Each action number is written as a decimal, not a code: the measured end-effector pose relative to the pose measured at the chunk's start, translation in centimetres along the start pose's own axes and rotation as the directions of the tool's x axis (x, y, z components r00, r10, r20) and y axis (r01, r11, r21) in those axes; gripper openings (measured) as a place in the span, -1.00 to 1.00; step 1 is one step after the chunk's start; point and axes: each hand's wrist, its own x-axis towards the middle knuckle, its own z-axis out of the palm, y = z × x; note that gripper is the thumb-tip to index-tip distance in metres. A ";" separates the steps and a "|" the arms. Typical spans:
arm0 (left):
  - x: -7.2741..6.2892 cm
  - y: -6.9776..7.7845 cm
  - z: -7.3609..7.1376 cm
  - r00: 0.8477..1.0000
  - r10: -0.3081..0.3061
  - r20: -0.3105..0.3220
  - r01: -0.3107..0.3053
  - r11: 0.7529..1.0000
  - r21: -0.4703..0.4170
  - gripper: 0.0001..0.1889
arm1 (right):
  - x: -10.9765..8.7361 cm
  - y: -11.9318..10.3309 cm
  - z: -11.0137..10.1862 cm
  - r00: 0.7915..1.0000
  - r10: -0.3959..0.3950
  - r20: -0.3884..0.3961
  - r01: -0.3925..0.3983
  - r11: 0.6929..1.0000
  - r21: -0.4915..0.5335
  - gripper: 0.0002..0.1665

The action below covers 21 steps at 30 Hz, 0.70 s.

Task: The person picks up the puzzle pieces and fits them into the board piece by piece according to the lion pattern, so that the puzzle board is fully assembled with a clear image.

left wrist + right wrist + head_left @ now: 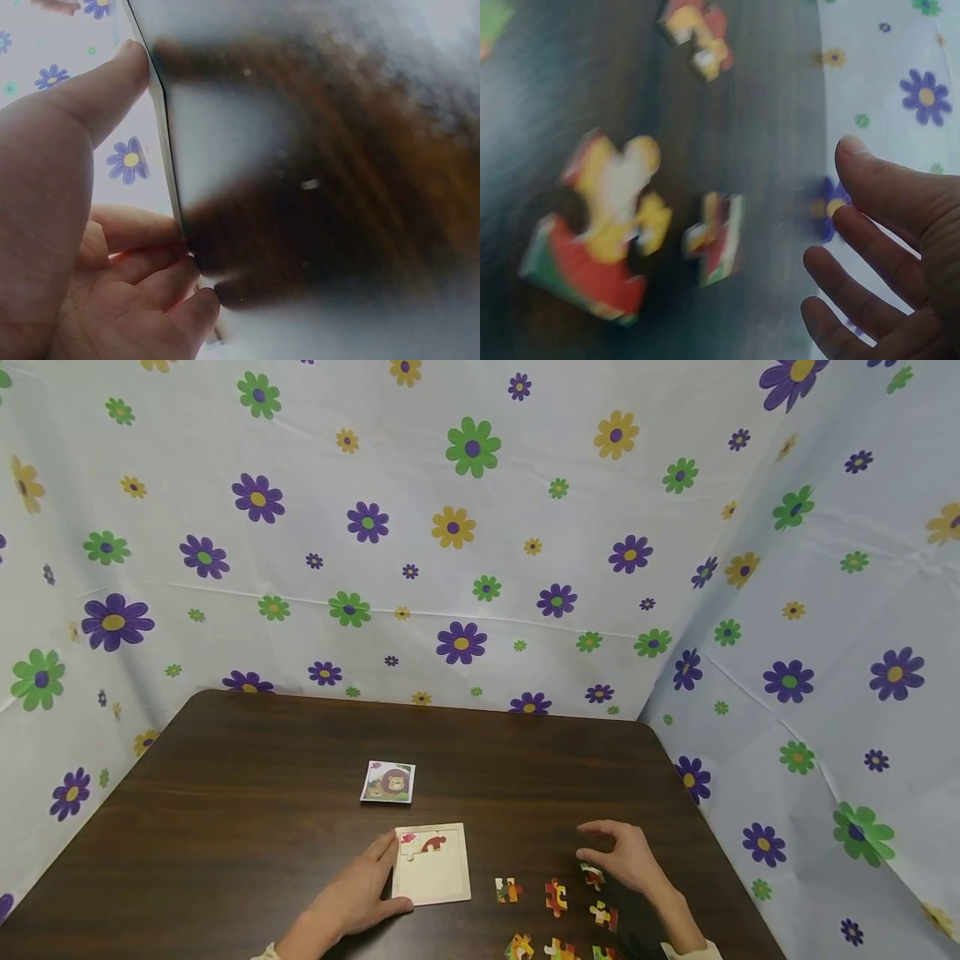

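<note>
A pale wooden puzzle board (pixel 435 875) lies on the table, with joined pieces along its top: a corner piece with a pink shape (pixel 408 839) and a brown one (pixel 432 843). My left hand (pixel 358 887) rests against the board's left side, fingertips on the edge and thumb by the lower corner. In the left wrist view, these fingers (pixel 142 225) touch the board's thin rim. To the right, my right hand (pixel 628 860) hovers beside a loose jigsaw piece (pixel 592 876), fingers loosely curved. Nothing sits between thumb and fingers (pixel 877 247) in the right wrist view.
Several more jigsaw pieces, such as an orange one (pixel 507 890) and a red-yellow one (pixel 556 897), lie between board and right hand. Behind the board is a square lion picture (pixel 388 782). Flowered curtains (pixel 480 527) stand around the dark wooden table (pixel 262 793).
</note>
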 end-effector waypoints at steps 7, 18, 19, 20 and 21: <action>0.0 0.1 0.1 1.000 0.005 -0.016 -0.005 1.000 0.003 -0.04 | -1.4 1.5 0.1 0.995 0.104 0.011 -0.104 0.994 -0.013 -0.60; 0.2 0.1 0.1 1.000 -0.006 -0.021 0.006 1.000 0.025 -0.05 | -2.7 2.5 1.1 0.986 0.159 -0.045 -0.160 0.986 -0.034 -0.52; 0.2 0.1 0.1 1.000 -0.008 -0.021 0.009 1.000 0.026 -0.05 | -2.8 2.5 1.1 0.985 0.167 -0.044 -0.168 0.985 -0.030 -0.50; 0.2 0.1 0.1 1.000 -0.010 -0.020 0.011 1.000 0.025 -0.05 | -2.9 2.5 1.2 0.984 0.174 -0.044 -0.175 0.984 -0.026 -0.48; 0.1 0.1 0.1 1.000 -0.012 -0.021 0.012 1.000 0.023 -0.05 | -3.0 2.5 1.2 0.983 0.177 -0.040 -0.178 0.984 -0.025 -0.47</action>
